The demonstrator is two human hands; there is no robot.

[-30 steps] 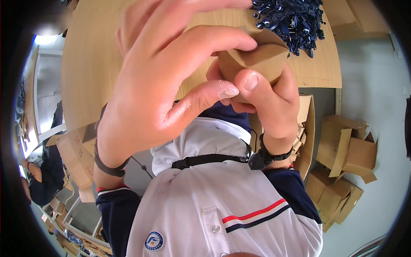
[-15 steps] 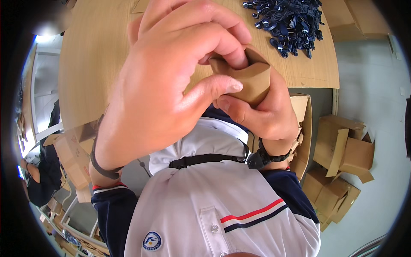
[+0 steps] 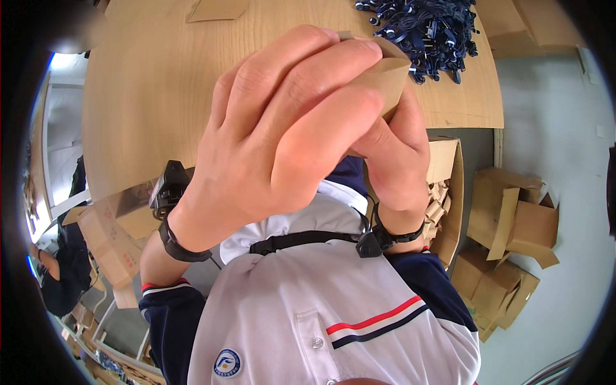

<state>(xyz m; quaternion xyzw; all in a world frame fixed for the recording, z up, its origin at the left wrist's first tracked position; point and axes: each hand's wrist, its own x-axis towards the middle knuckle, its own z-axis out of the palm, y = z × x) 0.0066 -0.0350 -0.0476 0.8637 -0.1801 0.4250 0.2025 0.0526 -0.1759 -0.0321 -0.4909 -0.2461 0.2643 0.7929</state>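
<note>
A small brown cardboard box (image 3: 389,78) is held up between both hands over the table's near edge. My left hand (image 3: 276,122) is closed, its fingers lying across the box's near side and top and covering most of it. From below and to the right, my right hand (image 3: 399,157) grips the same box; the left fingers hide part of that grip. Just beyond the hands, a tangled pile of dark earphones (image 3: 427,38) lies on the table's far right.
The wooden table (image 3: 147,96) has a flat brown cardboard piece (image 3: 218,9) at its far edge. A carton (image 3: 457,192) holding several small brown boxes stands below, near my right forearm. Open cartons (image 3: 507,218) sit on the floor at right; a person (image 3: 67,263) is at far left.
My left fingers have come out of the small box's open top and now wrap over its outside. The left wrist has turned, and the box has shifted slightly away from me.
</note>
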